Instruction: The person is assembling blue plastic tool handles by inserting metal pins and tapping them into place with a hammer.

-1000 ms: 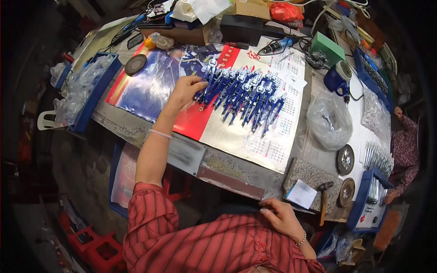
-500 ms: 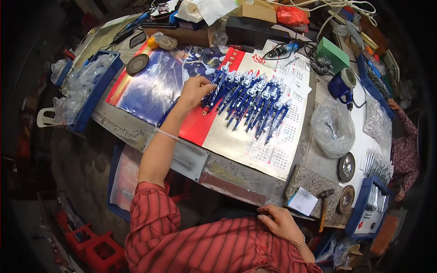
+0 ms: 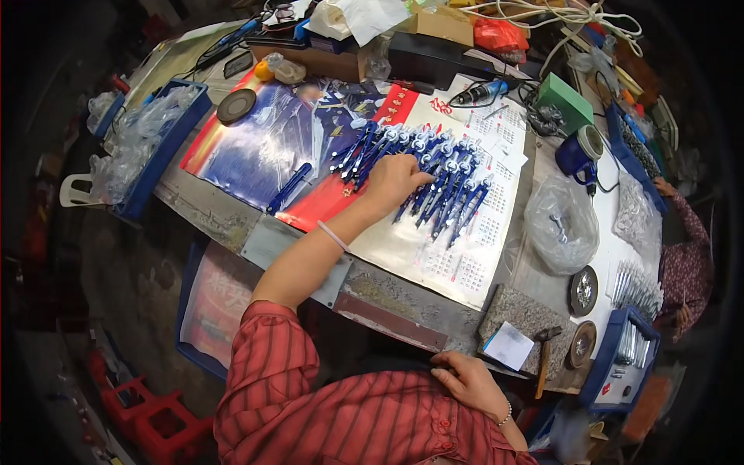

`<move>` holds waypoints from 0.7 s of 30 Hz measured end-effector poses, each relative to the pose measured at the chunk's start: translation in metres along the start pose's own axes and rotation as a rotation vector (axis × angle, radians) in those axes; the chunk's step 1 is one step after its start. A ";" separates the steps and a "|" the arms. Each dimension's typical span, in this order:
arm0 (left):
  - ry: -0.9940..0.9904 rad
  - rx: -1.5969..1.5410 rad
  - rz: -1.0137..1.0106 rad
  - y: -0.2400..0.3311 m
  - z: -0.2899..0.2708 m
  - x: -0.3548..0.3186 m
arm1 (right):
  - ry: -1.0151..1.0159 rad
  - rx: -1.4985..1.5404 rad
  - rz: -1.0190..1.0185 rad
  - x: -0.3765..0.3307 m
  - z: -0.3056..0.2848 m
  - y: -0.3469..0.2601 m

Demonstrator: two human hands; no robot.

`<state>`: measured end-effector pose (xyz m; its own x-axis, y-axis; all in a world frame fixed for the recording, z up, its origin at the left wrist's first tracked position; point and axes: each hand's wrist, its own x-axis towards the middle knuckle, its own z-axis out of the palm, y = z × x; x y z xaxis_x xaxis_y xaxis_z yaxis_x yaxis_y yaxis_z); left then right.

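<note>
Many slender blue tools [image 3: 449, 203] with pale, silvery round heads lie in overlapping rows on a calendar poster [image 3: 256, 159]; their exact kind is too small to tell. Over the middle of these rows is my left hand [image 3: 394, 183], palm down with the fingers curled and closed among the tools. The back of the hand hides whatever the fingertips grip. One similar blue tool [image 3: 291, 187] lies apart near the poster's front edge. My right hand [image 3: 474, 385] rests low against my striped shirt, fingers loosely extended, with nothing visible in it.
A hammer [image 3: 545, 358] and a white paper pad lie on a stone block [image 3: 502, 314] at the front right. Beyond are a clear bag [image 3: 563, 221], round dishes and a blue tray [image 3: 620, 364] of metal rods. Another person's arm [image 3: 690, 232] is at the far right.
My left hand has moved right, from the left end of the rows to their middle. The separate blue tool is now uncovered by my arm. My right hand stays low by my shirt.
</note>
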<state>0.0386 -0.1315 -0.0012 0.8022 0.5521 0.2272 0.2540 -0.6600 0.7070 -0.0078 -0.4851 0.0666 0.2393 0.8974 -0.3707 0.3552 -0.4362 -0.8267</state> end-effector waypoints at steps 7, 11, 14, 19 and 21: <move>0.306 0.266 -0.017 -0.010 -0.023 0.015 | 0.011 0.008 0.017 0.002 -0.001 0.004; 0.407 0.370 -0.033 -0.075 -0.053 0.039 | -0.021 0.002 0.017 0.004 -0.003 0.002; 0.097 0.065 -0.325 -0.105 -0.062 0.057 | -0.001 -0.007 0.005 0.003 -0.001 0.006; 0.003 -0.049 -0.262 -0.118 -0.063 0.066 | -0.013 -0.003 0.014 0.005 0.000 0.004; -0.008 0.071 -0.226 -0.109 -0.067 0.063 | -0.008 -0.005 0.020 0.006 0.000 0.004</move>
<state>0.0248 0.0093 -0.0190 0.7246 0.6863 0.0628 0.4649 -0.5541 0.6905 -0.0053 -0.4817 0.0611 0.2392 0.8889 -0.3907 0.3546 -0.4546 -0.8171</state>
